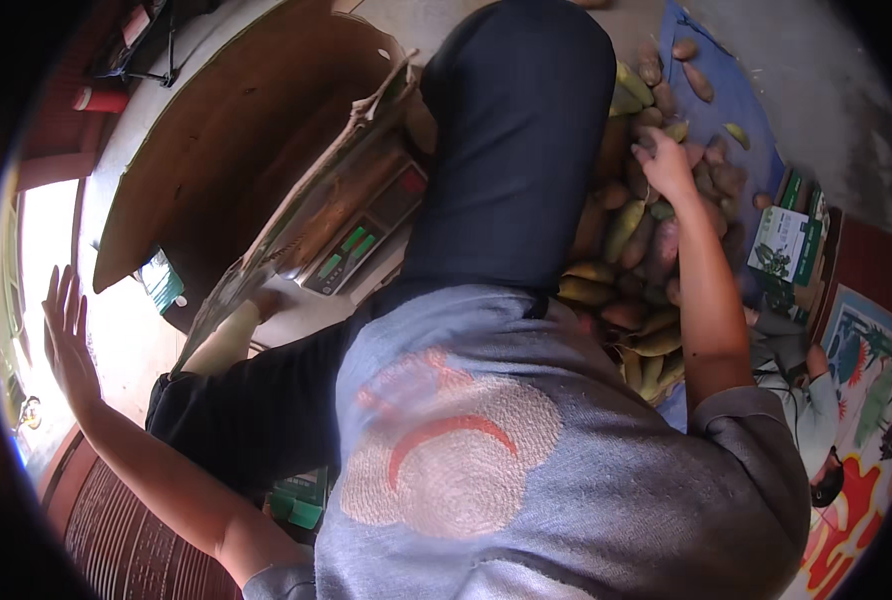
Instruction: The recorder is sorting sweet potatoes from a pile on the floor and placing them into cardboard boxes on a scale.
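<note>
My right hand (664,163) reaches down over a heap of elongated tubers (626,230), some brown-red and some yellow-green. Its fingers are curled in among them, and whatever they hold is hidden from this angle. Away on the far left, my left hand (68,345) is raised with its fingers spread, holding nothing. A digital scale (366,235) with green keys sits left of my leg, partly inside a cardboard box (306,165) with a ragged rim.
Blue sheeting (731,100) lies under the heap, with loose tubers (698,82) on it. At the right stand green printed boxes (788,240). Another person (811,410) is partly visible beyond my right arm. A large brown cardboard piece (216,130) curves at the upper left.
</note>
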### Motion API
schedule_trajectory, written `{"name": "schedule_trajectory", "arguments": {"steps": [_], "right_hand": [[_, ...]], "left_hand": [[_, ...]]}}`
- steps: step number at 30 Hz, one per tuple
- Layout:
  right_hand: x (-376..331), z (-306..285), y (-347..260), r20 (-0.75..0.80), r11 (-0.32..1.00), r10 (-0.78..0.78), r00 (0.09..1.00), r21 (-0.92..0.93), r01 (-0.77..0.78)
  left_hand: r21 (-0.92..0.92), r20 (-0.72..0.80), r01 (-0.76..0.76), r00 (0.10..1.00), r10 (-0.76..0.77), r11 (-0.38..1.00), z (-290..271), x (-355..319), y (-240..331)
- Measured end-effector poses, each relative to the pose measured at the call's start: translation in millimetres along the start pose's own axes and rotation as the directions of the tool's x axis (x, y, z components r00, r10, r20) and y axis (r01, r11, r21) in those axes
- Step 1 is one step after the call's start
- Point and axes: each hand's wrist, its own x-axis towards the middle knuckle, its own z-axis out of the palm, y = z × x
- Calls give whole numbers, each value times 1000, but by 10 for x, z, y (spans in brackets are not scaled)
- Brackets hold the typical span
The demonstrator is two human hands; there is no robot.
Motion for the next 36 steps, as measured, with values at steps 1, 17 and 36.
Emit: {"name": "schedule_trajectory", "arguments": {"steps": [1,17,36], "right_hand": [[-79,292,242,125,994,78,989,68,-87],[-1640,2526,766,717,953,229,658,-304,0],[-1688,3013,1715,636,937,167,754,-340,79]], "left_hand": [[-90,-47,41,998,-45,995,-15,-41,47],[-256,-228,197,939,-257,946,53,-428,83],[-310,-196,139,959,-206,941,79,-189,119]]}}
